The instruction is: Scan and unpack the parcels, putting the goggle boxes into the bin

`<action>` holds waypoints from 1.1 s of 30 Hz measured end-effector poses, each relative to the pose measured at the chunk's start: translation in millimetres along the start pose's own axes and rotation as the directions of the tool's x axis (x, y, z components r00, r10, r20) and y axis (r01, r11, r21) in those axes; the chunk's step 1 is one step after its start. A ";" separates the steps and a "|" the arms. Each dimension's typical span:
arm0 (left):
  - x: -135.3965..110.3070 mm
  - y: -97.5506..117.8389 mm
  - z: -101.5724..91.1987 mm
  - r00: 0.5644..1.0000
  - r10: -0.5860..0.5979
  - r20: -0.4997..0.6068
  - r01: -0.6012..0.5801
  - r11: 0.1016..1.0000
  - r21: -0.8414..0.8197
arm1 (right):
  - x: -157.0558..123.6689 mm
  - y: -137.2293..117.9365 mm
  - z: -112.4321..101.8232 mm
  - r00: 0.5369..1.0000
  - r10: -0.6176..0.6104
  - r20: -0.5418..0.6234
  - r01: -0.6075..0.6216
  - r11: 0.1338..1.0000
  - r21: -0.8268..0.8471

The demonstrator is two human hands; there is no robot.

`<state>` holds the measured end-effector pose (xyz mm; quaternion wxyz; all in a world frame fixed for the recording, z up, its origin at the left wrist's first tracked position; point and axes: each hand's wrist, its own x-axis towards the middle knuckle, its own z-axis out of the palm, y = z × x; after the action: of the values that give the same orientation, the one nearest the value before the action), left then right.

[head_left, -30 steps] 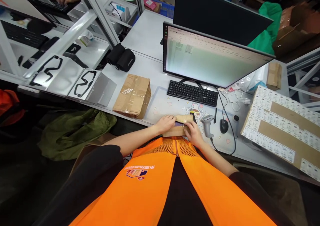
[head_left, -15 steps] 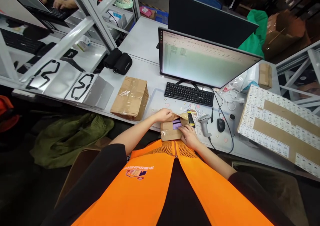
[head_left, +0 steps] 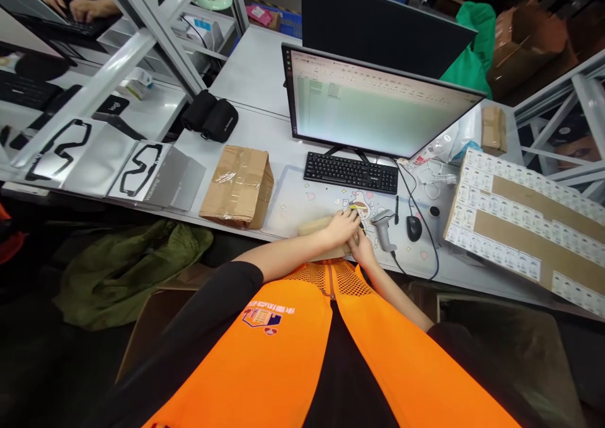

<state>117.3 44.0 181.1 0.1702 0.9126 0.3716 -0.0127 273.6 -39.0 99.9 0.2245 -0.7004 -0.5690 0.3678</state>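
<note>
A small brown cardboard box (head_left: 312, 227) lies at the desk's near edge, just in front of my orange vest. My left hand (head_left: 341, 227) lies across its top with the fingers curled over the right end. My right hand (head_left: 363, 248) is pressed against the box's right side, close to the left hand; its fingers are mostly hidden. A grey handheld barcode scanner (head_left: 384, 229) lies just right of both hands.
A taped brown parcel (head_left: 239, 186) sits to the left. Behind the hands are a black keyboard (head_left: 350, 172), a lit monitor (head_left: 373, 108) and a mouse (head_left: 414, 227). A large labelled carton (head_left: 524, 220) fills the right. Another person types at the far left (head_left: 70, 5).
The box's flap was lifted with a purple item showing inside; now my left hand has slid right over the top and covers it. The view has shifted slightly.
</note>
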 end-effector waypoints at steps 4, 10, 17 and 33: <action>19.8 6.3 7.2 0.997 0.025 0.070 -0.018 0.995 -0.097 | -5.5 6.2 8.9 0.999 -0.013 -0.031 0.012 0.999 -0.031; 37.7 -41.3 -25.1 0.993 -0.032 0.111 0.056 0.974 -0.219 | -30.9 16.9 16.8 0.995 -0.058 -0.080 0.060 0.998 0.023; 30.6 -99.5 -40.0 0.940 -0.305 0.152 0.340 0.866 -0.366 | -37.8 1.8 0.1 0.979 -0.188 -0.075 0.183 0.981 -0.071; -68.4 -47.1 18.6 0.917 -0.288 0.275 0.341 0.925 -0.168 | -16.9 -79.8 -30.3 0.676 -0.523 0.519 0.632 0.774 -0.043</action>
<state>37.6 23.3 159.6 0.3071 0.8083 0.4894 -0.1130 245.2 -32.0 181.9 0.1029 -0.3895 -0.8357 0.3733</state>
